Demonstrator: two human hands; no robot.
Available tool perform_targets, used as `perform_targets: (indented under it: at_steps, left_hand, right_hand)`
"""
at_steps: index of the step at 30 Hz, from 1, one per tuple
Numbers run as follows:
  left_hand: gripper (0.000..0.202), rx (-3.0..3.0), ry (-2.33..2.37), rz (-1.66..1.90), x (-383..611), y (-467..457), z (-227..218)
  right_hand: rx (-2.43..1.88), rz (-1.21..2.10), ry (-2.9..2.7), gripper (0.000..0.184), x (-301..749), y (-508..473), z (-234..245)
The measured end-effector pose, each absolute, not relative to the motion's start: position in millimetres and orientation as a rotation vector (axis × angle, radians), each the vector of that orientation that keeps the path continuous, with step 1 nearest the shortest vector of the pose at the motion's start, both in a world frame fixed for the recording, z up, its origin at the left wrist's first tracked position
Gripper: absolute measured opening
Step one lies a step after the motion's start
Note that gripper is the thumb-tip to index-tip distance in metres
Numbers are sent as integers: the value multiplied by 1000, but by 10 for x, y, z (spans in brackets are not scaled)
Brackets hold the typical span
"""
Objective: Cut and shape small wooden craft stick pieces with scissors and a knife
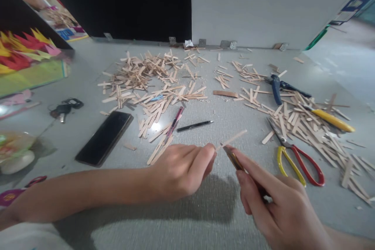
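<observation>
Right hand [281,207]: fingers closed around a craft knife [234,159], forefinger laid along its back. The blade tip meets the stick just beside the left fingertips.
Left hand [181,170]: thumb and fingertips pinched shut on a thin wooden stick [233,139], which slants up and away to the right of them.
Right of knife fingers: red-and-yellow scissors [295,160], near.
Beyond fingers: black pen [195,125]; phone [104,137] to the left.
Farthest: stick heap [146,74], blue pliers [277,86].

No text, label or number is legible anywhere in view.
</observation>
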State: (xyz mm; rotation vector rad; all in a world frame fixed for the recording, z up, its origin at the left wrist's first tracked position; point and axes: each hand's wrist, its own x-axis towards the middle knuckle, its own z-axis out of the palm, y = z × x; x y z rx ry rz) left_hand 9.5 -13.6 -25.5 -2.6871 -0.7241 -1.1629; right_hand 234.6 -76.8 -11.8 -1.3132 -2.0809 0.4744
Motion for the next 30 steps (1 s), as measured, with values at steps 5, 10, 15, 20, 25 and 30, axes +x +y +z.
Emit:
perform_targets:
  at_steps: [5,10,15,20,25,30]
  left_hand:
    - [18,-2361,-501,-990,71,-93,-237]
    - [27,-2297,-359,-876,20,-60,-234]
    - [26,-2397,-365,-994,12,-46,-221]
    - [33,-2781,-668,-1084,23,-24,-191]
    - [23,-2495,-460,-1233,43,-55,-259]
    - [27,-2964,-951,-1361,99,-207,-220]
  right_hand:
    - [-1194,321,-2048,55,2320,-786,-212]
    - [-1165,346,-2012,76,2316,-856,-252]
    - [-1201,475,-1988,66,2357,-904,-241]
    - [-1200,619,-1953,43,2349,-853,-196]
    - [-1211,767,-1894,37,2303,-837,-130]
    - [-1247,1017,-1851,41,2266,-762,-103]
